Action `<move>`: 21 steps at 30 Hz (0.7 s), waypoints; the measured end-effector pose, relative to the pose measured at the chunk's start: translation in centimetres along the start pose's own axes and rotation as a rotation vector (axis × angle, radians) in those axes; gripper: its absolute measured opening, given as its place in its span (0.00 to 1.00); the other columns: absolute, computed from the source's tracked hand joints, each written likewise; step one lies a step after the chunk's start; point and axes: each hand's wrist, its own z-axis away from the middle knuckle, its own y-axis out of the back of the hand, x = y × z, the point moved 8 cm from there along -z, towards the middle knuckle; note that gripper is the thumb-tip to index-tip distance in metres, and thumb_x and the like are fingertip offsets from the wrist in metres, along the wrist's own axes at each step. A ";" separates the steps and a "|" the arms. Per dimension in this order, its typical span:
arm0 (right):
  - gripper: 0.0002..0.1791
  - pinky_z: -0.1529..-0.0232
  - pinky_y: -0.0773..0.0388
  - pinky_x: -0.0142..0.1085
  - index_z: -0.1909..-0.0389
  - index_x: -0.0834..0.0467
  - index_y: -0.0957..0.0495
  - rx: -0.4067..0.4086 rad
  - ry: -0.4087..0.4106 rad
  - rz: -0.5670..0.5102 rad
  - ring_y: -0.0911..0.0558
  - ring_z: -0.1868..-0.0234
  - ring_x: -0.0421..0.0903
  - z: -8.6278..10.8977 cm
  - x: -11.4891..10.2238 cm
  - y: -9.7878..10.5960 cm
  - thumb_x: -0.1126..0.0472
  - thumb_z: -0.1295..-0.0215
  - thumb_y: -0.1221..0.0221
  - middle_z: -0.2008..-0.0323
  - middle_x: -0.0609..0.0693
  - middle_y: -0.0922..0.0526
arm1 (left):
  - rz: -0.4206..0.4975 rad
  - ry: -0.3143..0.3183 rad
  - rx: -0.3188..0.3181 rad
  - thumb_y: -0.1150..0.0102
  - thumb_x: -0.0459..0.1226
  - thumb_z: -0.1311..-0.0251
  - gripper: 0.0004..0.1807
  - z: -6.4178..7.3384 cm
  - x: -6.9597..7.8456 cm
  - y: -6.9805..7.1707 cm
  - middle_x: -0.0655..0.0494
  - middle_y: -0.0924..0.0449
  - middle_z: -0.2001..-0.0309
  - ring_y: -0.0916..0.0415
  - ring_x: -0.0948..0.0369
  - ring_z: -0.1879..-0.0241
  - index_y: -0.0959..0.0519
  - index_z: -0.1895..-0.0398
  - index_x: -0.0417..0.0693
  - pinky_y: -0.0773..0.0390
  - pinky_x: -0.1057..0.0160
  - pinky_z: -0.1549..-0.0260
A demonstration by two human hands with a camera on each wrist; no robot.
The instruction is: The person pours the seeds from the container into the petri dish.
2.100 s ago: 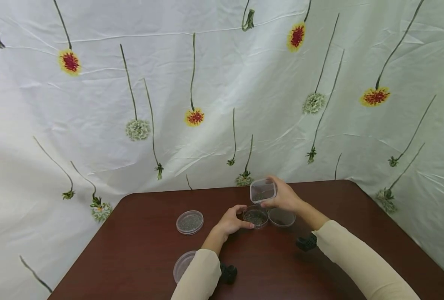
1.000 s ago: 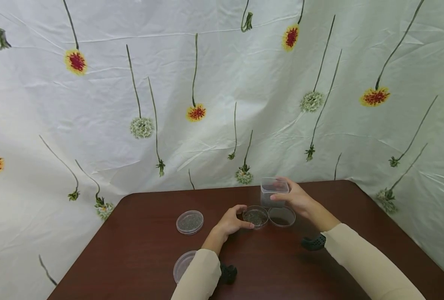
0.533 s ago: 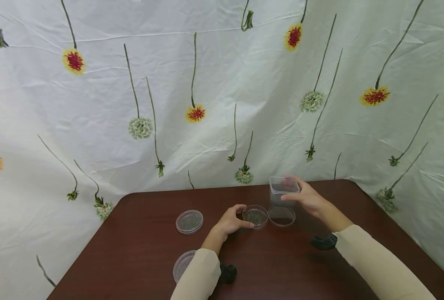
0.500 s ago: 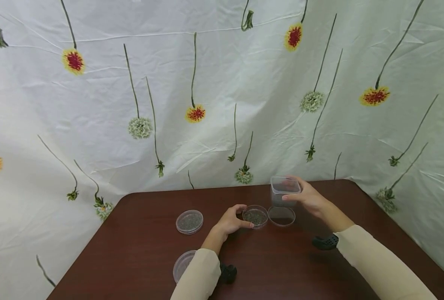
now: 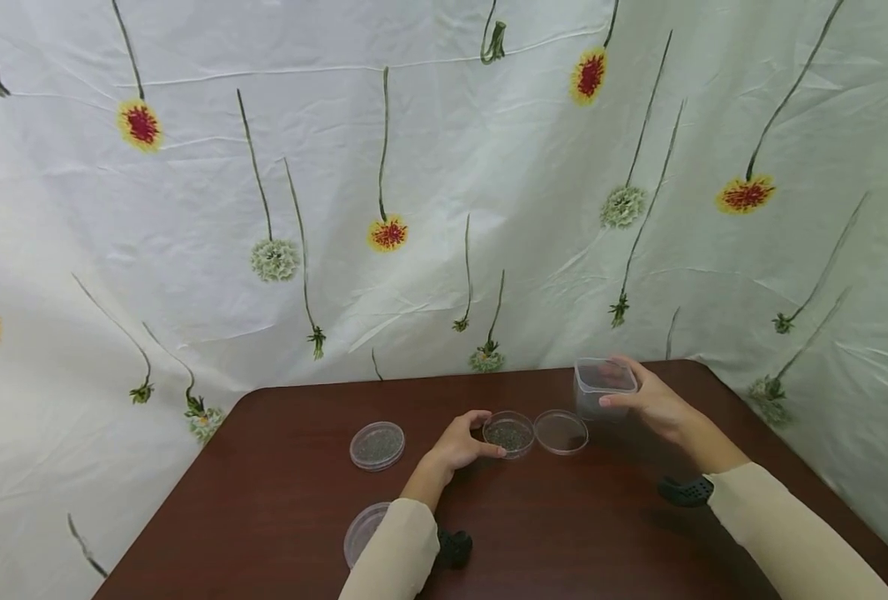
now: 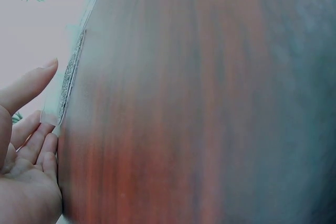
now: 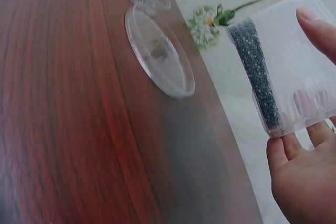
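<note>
My left hand (image 5: pixel 459 442) holds a clear petri dish (image 5: pixel 509 435) by its rim, thumb on the near side and fingers on the far side. Dark, fine grains cover the dish's bottom. Beside it on the right lies another shallow clear dish or lid (image 5: pixel 561 432) with no layer of grains showing. My right hand (image 5: pixel 654 407) grips a clear square plastic container (image 7: pixel 286 61) from the right, thumb across the near wall. A layer of small dark speckled grains (image 7: pixel 254 74) lies along its bottom. The container is upright, raised above the table at the back right.
A petri dish with grey grains (image 5: pixel 377 446) stands on the left of the brown table (image 5: pixel 286 500). Nearer, another clear dish (image 5: pixel 361 533) is partly hidden by the left sleeve. A flower-printed white cloth (image 5: pixel 429 308) hangs behind the table.
The right hand has brought the container from a tilt above the grain-filled dish to upright, then rightward past the second dish. The left hand stays at its dish.
</note>
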 end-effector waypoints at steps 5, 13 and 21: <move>0.52 0.46 0.24 0.32 0.20 0.68 0.57 -0.010 0.006 0.000 0.42 0.26 0.65 0.8 0.3 0.9 0.71 0.35 0.33 0.25 0.71 0.44 | 0.015 0.002 -0.007 0.23 0.33 0.43 0.39 0.0 -0.1 0.2 0.39 0.30 0.31 0.37 0.39 0.30 0.29 0.28 0.40 0.33 0.38 0.34; 0.51 0.48 0.24 0.30 0.20 0.68 0.58 -0.009 -0.006 0.028 0.48 0.25 0.69 2.3 0.9 2.7 0.72 0.33 0.34 0.24 0.72 0.48 | 0.018 -0.003 -0.018 0.23 0.33 0.43 0.39 -0.4 0.0 0.2 0.39 0.30 0.32 0.37 0.39 0.30 0.29 0.28 0.40 0.33 0.38 0.35; 0.49 0.46 0.24 0.30 0.21 0.67 0.57 -0.004 -0.016 0.049 0.39 0.28 0.57 3.7 1.6 4.2 0.70 0.32 0.34 0.26 0.65 0.42 | 0.018 -0.005 -0.025 0.22 0.33 0.43 0.40 -0.8 -0.1 0.2 0.40 0.30 0.31 0.38 0.39 0.29 0.29 0.28 0.40 0.34 0.38 0.34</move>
